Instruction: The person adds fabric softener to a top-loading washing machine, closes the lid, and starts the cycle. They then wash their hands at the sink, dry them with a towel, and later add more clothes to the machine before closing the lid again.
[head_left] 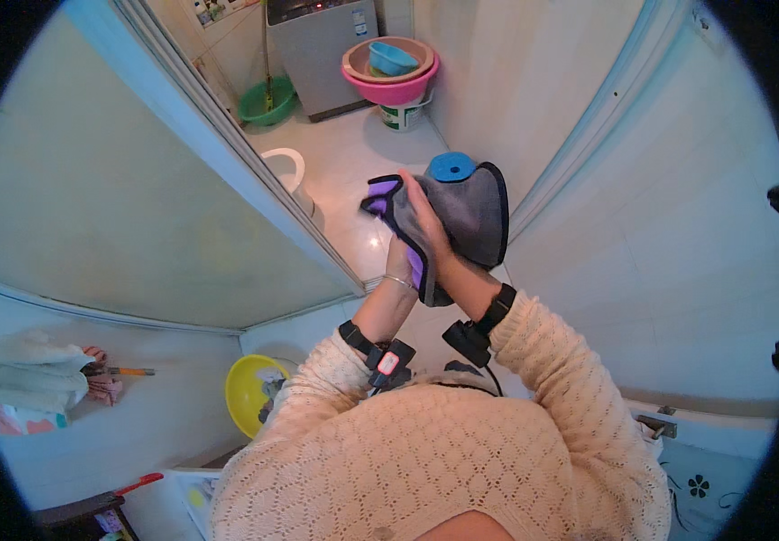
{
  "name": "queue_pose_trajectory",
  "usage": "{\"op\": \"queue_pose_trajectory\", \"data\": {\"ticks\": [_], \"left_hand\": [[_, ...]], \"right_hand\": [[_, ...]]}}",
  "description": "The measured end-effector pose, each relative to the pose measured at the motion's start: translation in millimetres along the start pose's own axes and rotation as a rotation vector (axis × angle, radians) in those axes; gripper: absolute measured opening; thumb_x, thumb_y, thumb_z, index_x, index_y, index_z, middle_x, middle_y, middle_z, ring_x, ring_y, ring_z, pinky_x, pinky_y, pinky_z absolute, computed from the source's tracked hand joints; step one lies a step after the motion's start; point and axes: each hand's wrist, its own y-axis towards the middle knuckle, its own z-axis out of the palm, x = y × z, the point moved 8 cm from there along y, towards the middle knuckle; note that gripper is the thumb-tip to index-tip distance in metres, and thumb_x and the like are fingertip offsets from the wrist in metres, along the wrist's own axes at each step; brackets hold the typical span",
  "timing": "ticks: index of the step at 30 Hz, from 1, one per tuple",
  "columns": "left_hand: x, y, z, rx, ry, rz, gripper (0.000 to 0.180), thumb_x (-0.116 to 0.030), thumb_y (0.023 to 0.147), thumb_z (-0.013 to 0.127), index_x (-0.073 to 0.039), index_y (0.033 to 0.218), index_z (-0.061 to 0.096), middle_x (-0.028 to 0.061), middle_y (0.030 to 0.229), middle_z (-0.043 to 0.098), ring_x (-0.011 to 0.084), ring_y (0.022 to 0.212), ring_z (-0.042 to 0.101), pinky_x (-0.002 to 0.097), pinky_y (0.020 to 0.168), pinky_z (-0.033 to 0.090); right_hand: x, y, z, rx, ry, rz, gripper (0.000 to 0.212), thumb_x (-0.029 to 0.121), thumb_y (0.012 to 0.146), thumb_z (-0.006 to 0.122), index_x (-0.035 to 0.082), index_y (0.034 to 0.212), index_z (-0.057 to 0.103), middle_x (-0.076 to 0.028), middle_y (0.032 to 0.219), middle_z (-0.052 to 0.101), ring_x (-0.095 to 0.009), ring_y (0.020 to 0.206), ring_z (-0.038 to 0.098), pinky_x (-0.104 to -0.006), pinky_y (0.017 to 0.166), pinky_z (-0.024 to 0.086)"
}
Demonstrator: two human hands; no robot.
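In front of me, both hands have hold of a grey cloth (pixel 472 219) with black edging and a purple underside. My right hand (pixel 425 215) presses a fold of it, with its fingers pointing up and away from me. On the other side of that fold is my left hand (pixel 398 261), its fingers mostly hidden by the cloth. The cloth's wide part spreads out to the right of my right hand. Just beyond its far edge shows a round blue thing (pixel 451 167) with a dark hole in the middle; its kind is unclear.
A frosted sliding door (pixel 182 189) borders the left, a white wall (pixel 660 234) the right. Farther back stand a grey washing machine (pixel 331 59), stacked basins (pixel 389 88) on a bucket (pixel 402 117) and a green basin (pixel 268 102). A yellow basin (pixel 243 397) lies near my left elbow.
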Motion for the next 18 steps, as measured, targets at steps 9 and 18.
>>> {"op": "queue_pose_trajectory", "data": {"ticks": [9,18], "left_hand": [[-11,-26,5,0.591,-0.390,0.032,0.060,-0.051,0.097,0.039,-0.011,0.142,0.033,0.0076,0.141,0.041,0.0227,0.126,0.042,0.0360,0.106,0.032],[1,-79,-23,0.147,0.059,-0.189,0.047,-0.031,0.104,0.028,-0.012,0.146,0.021,0.0040,0.151,0.026,0.0205,0.132,0.034,0.0328,0.109,0.028]], "right_hand": [[35,-28,61,0.270,-1.845,-1.037,0.056,0.011,0.083,0.057,0.019,0.137,0.044,-0.015,0.152,0.023,-0.038,0.141,0.017,-0.0543,0.112,0.015],[-16,-38,29,0.305,-2.418,-1.117,0.040,0.014,0.084,0.047,0.006,0.122,0.056,-0.009,0.143,0.039,-0.032,0.141,0.020,-0.0470,0.113,0.022]]}}
